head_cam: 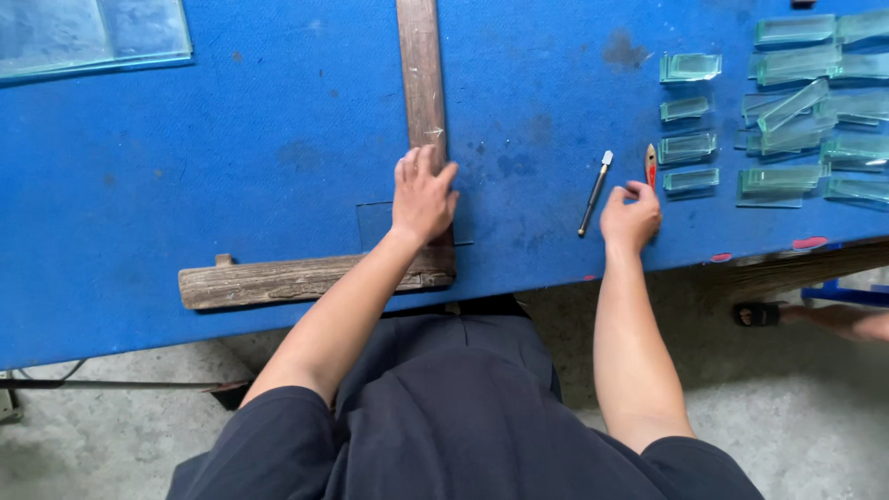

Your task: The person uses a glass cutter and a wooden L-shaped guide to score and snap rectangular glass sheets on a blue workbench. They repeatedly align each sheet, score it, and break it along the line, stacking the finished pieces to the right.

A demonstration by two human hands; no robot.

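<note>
- The left hand (423, 196) lies flat, palm down, on the long arm of a wooden square (421, 83), its fingers together and stretched along the wood, holding nothing.
- The wooden square forms an L: the long arm runs up the blue table (231, 139) away from the person, and the short arm (296, 281) lies along the near edge of the table, to the left of the wrist.
- A small clear sheet of glass (375, 225) lies under the hand and the long arm; only its faint outline shows on both sides of the wood, just above the short arm.
- The right hand (631, 218) rests near the table's edge, fingers curled in with thumb and forefinger close together; whether they pinch anything cannot be told.
- A thin glass cutter (594, 194) with a dark shaft and pale head lies on the table just left of the right hand, not touched.
- A small red and tan tool (651, 165) lies just above the right hand's fingertips, close to them.
- Stacks of cut glass strips (796, 102) lie to the right of that hand, well apart from the wooden square.
- A large glass sheet (88, 35) lies at the far left corner.
- A foot in a dark sandal (757, 315) shows on the floor at the right.
</note>
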